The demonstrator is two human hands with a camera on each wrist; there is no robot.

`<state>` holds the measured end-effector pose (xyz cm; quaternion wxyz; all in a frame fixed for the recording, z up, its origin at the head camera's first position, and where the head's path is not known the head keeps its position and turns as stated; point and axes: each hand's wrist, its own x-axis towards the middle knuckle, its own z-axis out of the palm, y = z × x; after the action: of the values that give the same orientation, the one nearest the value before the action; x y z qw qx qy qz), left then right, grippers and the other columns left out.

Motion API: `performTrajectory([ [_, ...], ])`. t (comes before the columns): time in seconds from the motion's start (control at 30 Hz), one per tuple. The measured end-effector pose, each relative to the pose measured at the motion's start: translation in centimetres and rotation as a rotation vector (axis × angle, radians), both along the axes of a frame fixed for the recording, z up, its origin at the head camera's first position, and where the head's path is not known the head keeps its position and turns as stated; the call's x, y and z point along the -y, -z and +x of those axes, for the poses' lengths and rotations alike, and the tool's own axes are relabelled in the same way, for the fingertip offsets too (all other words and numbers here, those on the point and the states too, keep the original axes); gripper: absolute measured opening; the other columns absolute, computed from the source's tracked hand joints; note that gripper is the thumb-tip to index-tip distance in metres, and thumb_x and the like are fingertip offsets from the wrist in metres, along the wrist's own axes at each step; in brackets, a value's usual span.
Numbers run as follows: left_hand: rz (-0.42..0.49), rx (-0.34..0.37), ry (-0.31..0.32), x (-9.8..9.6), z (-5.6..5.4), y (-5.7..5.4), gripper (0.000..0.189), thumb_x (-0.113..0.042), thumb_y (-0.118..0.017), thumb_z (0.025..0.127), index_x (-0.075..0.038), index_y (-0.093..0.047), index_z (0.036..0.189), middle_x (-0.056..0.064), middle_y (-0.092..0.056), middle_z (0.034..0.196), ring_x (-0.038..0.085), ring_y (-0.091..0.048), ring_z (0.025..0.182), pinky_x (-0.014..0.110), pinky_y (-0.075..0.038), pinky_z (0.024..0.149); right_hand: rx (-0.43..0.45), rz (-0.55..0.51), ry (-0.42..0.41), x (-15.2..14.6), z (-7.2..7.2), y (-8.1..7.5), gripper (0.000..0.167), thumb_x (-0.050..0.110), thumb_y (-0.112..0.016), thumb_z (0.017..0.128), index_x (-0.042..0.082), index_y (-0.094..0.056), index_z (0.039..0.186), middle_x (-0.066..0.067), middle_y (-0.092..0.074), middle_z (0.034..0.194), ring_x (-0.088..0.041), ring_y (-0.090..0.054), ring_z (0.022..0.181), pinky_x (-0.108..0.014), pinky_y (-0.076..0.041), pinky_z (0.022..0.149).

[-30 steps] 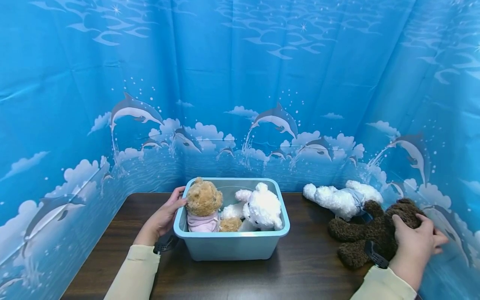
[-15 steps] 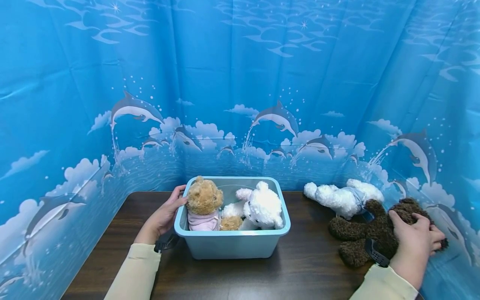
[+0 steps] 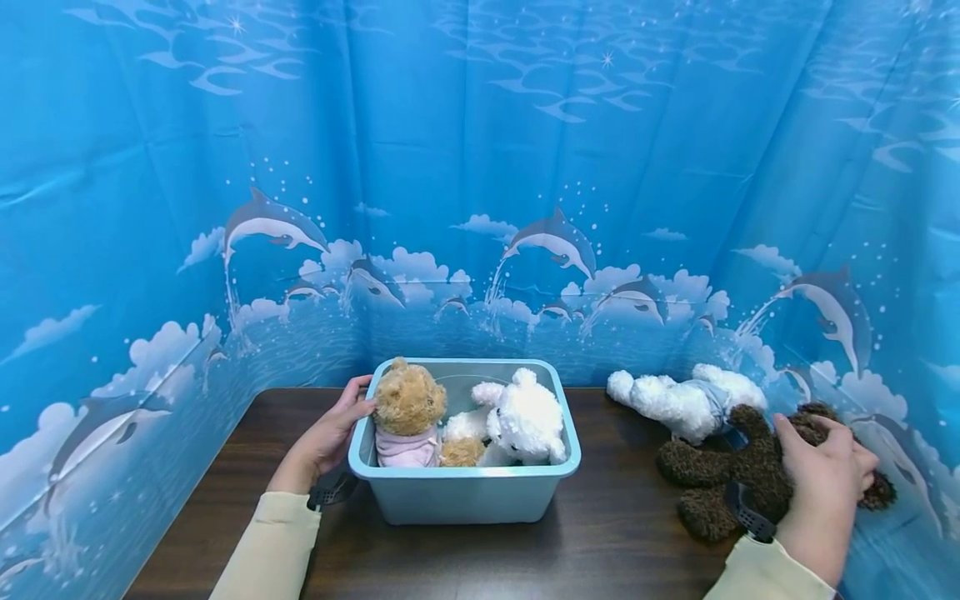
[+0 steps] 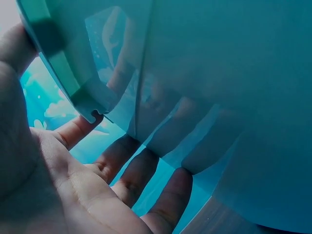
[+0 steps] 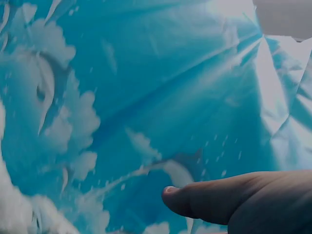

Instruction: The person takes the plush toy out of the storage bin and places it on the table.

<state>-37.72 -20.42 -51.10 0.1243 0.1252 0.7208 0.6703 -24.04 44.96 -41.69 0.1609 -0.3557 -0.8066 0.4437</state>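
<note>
My left hand (image 3: 332, 433) holds the left side of a light blue plastic bin (image 3: 465, 496), thumb at the rim and fingertips against the outer wall (image 4: 234, 73). Inside the bin sit a tan teddy bear (image 3: 408, 400) in a pink top and a white plush toy (image 3: 528, 421), with more tan and white plush between them. On the right, a dark brown teddy bear (image 3: 757, 462) lies with its legs toward the bin. My right hand (image 3: 821, 475) is over its head, fingers loosely spread. The right wrist view shows the thumb (image 5: 200, 197) straight, with the palm side hidden.
Behind the brown bear lies a white plush toy (image 3: 686, 404) with a pale blue garment, close to the curtain. A blue dolphin-print curtain (image 3: 480, 208) surrounds the back and sides of the dark wooden table (image 3: 600, 533). Each wrist wears a black strap (image 3: 750, 517).
My right hand has shifted slightly left across the brown bear's head, and more of the head shows at its right. The bin and left hand have stayed in place.
</note>
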Motion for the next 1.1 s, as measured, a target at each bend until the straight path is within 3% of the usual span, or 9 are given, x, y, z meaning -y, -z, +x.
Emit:
performTrajectory([
  [0.23, 0.000, -0.011, 0.003, 0.0, 0.0, 0.0, 0.068, -0.044, -0.052, 0.114, -0.024, -0.012, 0.166, 0.020, -0.025, 0.170, 0.038, -0.026, 0.159, 0.068, -0.020, 0.132, -0.122, 0.048, -0.046, 3.0, 0.4, -2.0, 0.084, 0.060, -0.051, 0.108, 0.011, -0.026, 0.172, -0.030, -0.018, 0.175, -0.055, -0.029, 0.155, -0.075, -0.034, 0.119],
  [0.37, 0.007, -0.005, 0.002, -0.3, -0.1, 0.3, 0.068, -0.043, -0.051, 0.115, -0.023, -0.012, 0.166, 0.020, -0.025, 0.171, 0.037, -0.025, 0.159, 0.063, -0.021, 0.132, -0.206, 0.099, -0.122, 6.5, 0.8, -4.0, 0.077, 0.054, -0.055, 0.110, 0.013, -0.030, 0.171, -0.024, -0.025, 0.175, -0.049, -0.034, 0.157, -0.073, -0.038, 0.119],
  [0.63, -0.002, 0.007, -0.027, -0.2, 0.1, 0.1, 0.069, -0.045, -0.054, 0.113, -0.027, -0.013, 0.165, 0.018, -0.025, 0.172, 0.037, -0.024, 0.160, 0.067, -0.018, 0.132, -0.377, 0.255, -0.452, 14.9, 0.3, -7.0, 0.074, 0.052, -0.063, 0.108, 0.010, -0.040, 0.164, -0.026, -0.037, 0.164, -0.049, -0.042, 0.151, -0.071, -0.043, 0.117],
  [0.87, -0.001, -0.008, -0.013, 0.0, 0.1, 0.0, 0.071, -0.045, -0.053, 0.113, -0.026, -0.011, 0.166, 0.021, -0.024, 0.171, 0.039, -0.023, 0.160, 0.069, -0.016, 0.132, -0.322, 0.388, -0.695, 19.9, -1.6, -8.3, 0.076, 0.052, -0.069, 0.105, 0.009, -0.041, 0.162, -0.024, -0.042, 0.158, -0.045, -0.048, 0.145, -0.066, -0.052, 0.111],
  [1.1, -0.013, -0.006, -0.009, 0.0, 0.0, 0.0, 0.070, -0.046, -0.053, 0.113, -0.027, -0.012, 0.166, 0.020, -0.026, 0.171, 0.037, -0.024, 0.159, 0.067, -0.019, 0.132, -0.154, 0.451, -0.893, 23.4, -4.0, -8.4, 0.082, 0.059, -0.072, 0.101, 0.016, -0.040, 0.162, -0.017, -0.047, 0.157, -0.040, -0.056, 0.141, -0.066, -0.052, 0.107],
])
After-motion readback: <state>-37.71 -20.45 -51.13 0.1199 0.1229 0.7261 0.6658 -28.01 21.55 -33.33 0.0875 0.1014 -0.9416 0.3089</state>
